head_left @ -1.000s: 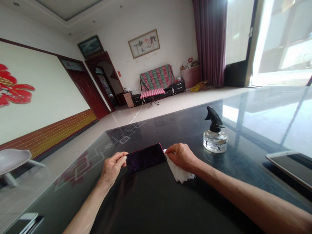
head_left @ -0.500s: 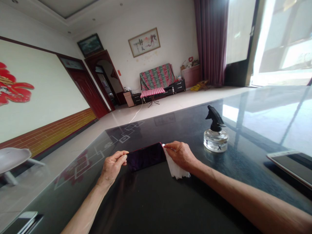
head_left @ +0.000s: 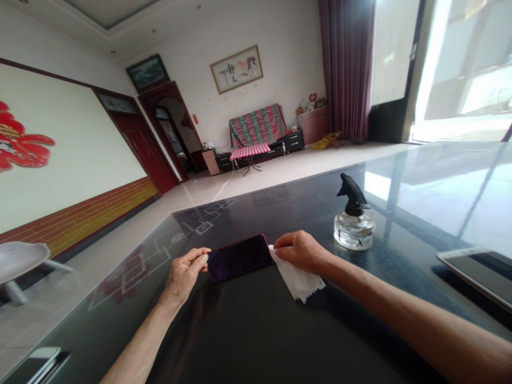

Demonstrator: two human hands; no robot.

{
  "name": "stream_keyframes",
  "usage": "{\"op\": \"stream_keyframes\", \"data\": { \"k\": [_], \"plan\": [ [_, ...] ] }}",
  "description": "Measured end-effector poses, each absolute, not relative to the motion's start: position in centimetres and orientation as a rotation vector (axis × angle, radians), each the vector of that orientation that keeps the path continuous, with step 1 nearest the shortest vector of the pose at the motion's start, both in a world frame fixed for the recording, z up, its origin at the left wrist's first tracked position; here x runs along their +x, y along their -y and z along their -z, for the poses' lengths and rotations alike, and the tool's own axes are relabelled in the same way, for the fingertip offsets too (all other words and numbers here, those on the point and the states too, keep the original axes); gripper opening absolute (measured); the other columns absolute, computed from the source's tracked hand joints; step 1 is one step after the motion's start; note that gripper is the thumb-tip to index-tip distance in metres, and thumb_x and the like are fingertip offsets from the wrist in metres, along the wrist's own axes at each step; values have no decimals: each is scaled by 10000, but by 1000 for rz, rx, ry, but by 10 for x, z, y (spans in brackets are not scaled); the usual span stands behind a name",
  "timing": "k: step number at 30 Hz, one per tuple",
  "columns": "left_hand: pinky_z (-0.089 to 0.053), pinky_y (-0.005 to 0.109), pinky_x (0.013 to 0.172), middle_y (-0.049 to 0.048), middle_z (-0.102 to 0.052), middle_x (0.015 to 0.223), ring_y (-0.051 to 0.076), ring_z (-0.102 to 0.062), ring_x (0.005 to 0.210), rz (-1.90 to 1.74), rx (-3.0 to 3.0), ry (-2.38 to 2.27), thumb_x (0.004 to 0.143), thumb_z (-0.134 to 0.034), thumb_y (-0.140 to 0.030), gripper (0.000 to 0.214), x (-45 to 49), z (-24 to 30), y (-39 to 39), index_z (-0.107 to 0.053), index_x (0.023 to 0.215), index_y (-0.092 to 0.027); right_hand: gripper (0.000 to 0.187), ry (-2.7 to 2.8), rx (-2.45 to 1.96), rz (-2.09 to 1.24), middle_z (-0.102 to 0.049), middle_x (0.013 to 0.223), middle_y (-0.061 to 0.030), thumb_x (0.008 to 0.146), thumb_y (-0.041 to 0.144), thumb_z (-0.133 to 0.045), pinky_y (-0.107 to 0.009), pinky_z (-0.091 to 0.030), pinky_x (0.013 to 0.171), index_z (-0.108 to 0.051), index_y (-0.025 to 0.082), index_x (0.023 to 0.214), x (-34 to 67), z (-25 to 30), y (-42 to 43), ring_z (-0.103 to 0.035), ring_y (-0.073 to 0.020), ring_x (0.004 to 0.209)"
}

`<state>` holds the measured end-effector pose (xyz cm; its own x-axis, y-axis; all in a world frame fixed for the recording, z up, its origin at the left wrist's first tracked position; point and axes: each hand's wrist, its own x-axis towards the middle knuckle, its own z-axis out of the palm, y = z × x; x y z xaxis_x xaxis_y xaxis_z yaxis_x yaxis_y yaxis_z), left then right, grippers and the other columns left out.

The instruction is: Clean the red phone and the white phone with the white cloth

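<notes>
A dark smartphone [head_left: 240, 258] with a red edge is held lengthwise just over the glossy black table [head_left: 248, 330]. My left hand [head_left: 186, 274] pinches its left end between thumb and fingers. At the phone's right end, my right hand [head_left: 302, 250] is closed on a white tissue [head_left: 298, 277]. The tissue's ragged lower edge hangs down towards the tabletop, and its upper tip is by the phone's right edge. Whether the tissue touches the phone I cannot tell.
Right of my right hand stands a clear spray bottle [head_left: 354, 221] with a black trigger top. Another phone [head_left: 480, 272] lies at the table's right, and a white device [head_left: 34, 365] at the lower left. A white stool [head_left: 24, 261] is on the floor at left.
My right hand has shifted slightly right along the phone's end, and the tissue has swung right and spread wider. My left hand and the phone have hardly moved.
</notes>
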<state>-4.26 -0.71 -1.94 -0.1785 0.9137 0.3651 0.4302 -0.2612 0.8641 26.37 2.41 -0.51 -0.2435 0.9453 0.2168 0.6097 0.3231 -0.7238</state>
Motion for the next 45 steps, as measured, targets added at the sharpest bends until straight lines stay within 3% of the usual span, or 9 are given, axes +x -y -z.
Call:
{"op": "stream_keyframes", "data": {
  "k": [6,12,19,26,28,33,37,45],
  "plan": [
    [-490,222,558,1,-611,662,128,-554,579,-1456,1651,-1554,691,-661,-331,250,-39,16,8,-701,850,-142,224,1987,-1234,-659,-740,790,3,745,190,-553,-196,-478,741,-759,212,831,251,10,-17,-673,-152,769],
    [-490,224,551,-2,-617,647,124,-554,562,-1458,1591,-1584,661,-666,-333,262,-36,15,9,-706,836,-142,240,1998,-1323,-579,-735,707,-34,694,143,-546,-219,-486,677,-766,200,773,253,8,-20,-681,-183,704],
    [-484,231,524,-18,-590,554,119,-550,502,-1474,1546,-1588,638,-656,-326,266,-30,12,9,-710,806,-127,252,2100,-1296,-421,-735,778,-42,737,160,-522,-225,-465,699,-763,220,781,254,10,-19,-667,-181,727],
    [-484,222,509,-17,-593,552,107,-544,492,-1487,1495,-1595,629,-640,-302,272,-28,7,8,-709,815,-116,241,2192,-1252,-367,-711,750,-64,724,125,-519,-236,-460,665,-743,195,670,251,5,-13,-655,-181,691],
    [-480,223,498,-16,-591,534,107,-541,480,-1475,1479,-1599,622,-640,-306,277,-27,5,8,-710,806,-112,209,2211,-1238,-475,-714,729,-32,706,137,-551,-210,-467,657,-744,208,671,253,-1,-11,-659,-164,692],
    [-467,222,476,-11,-586,516,105,-532,465,-1428,1451,-1603,600,-642,-306,268,-24,0,9,-710,769,-109,215,1877,-1248,-1162,-698,653,-11,739,292,-583,-183,-451,485,-736,168,825,260,-18,-13,-619,-131,546],
    [-460,213,466,-21,-566,508,99,-519,459,-1422,1462,-1600,605,-633,-309,261,-23,-1,9,-700,761,-110,263,1553,-1327,-1137,-663,598,-15,761,329,-565,-184,-413,408,-704,147,890,263,-17,-20,-560,-111,446],
    [-478,221,499,-22,-567,546,113,-542,485,-1440,1620,-1537,669,-597,-291,211,-22,0,10,-695,778,-139,267,1698,-1369,-937,-662,633,-13,770,370,-543,-194,-426,444,-696,173,864,265,4,-28,-577,-128,499]
  ]
}}
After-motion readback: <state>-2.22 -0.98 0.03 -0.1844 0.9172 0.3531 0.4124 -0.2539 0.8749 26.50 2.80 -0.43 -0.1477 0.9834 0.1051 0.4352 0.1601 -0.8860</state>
